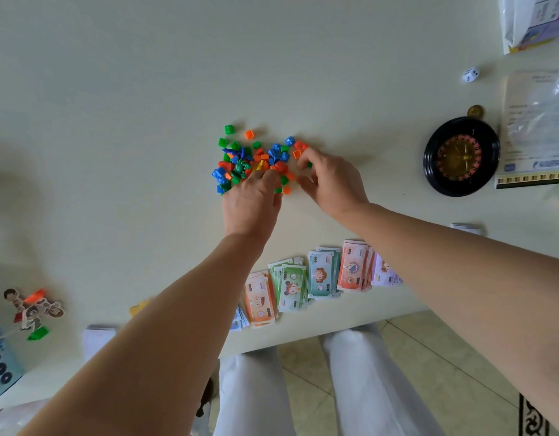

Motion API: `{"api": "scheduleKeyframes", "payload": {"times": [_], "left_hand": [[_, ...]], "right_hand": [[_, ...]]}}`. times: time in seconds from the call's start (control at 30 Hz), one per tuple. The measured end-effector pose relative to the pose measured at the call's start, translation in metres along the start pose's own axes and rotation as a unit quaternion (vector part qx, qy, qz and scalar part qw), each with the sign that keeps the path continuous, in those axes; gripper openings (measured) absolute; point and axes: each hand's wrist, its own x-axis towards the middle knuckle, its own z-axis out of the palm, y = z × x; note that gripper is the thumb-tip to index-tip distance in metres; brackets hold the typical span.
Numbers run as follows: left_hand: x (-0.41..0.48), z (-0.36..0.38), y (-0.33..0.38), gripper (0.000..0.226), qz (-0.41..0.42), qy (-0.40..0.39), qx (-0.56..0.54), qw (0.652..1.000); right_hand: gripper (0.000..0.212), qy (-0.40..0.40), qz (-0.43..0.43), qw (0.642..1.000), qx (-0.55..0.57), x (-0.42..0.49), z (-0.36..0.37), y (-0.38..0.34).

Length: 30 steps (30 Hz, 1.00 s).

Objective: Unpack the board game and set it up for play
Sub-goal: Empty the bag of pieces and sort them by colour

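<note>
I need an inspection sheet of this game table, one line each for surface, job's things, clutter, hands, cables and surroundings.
Surface: pale, smooth table.
Job's things: heap of coloured plastic pieces at centre; play money in piles at the near edge; roulette wheel and die at right.
Clutter: plastic bags with printed sheets at the right edge.
Hands: left hand fingers in the heap; right hand at its right side; grips unclear.
Cables: nothing seen.
Surroundings: tiled floor, white trousers below.

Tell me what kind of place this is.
Probably a room at home: a pale table over a tiled floor, with a patterned rug at the corner and game pieces spread out.
</note>
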Motion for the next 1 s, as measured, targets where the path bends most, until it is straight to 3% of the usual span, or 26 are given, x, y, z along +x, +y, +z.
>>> {"api": "scheduleKeyframes", "payload": {"times": [0.17,0.43,0.5,0.63,0.77,1.0], "left_hand": [[-0.011,-0.009,-0.008,0.017,-0.025,-0.058,0.0,0.998],[-0.009,-0.018,-0.014,0.017,-0.025,-0.016,0.016,0.999],[-0.005,-0.017,-0.014,0.014,-0.022,0.002,0.017,1.0],[0.001,-0.015,-0.014,0.018,0.0,0.023,0.03,0.999],[0.005,-0.013,-0.013,0.013,0.021,0.027,0.061,0.998],[0.007,-0.012,-0.01,0.012,0.006,0.011,0.067,0.998]], "right_hand": [[0.033,-0.034,-0.05,0.998,0.014,-0.005,-0.001,-0.003],[0.053,-0.016,-0.066,0.997,-0.033,-0.01,0.017,-0.013],[0.047,0.002,-0.084,0.995,-0.059,-0.009,0.022,-0.011],[0.025,0.0,-0.053,0.999,-0.004,-0.001,0.021,-0.011],[0.028,-0.002,-0.03,0.999,0.014,-0.004,0.017,-0.007],[0.027,-0.003,-0.018,0.998,-0.053,-0.011,0.015,0.003]]}}
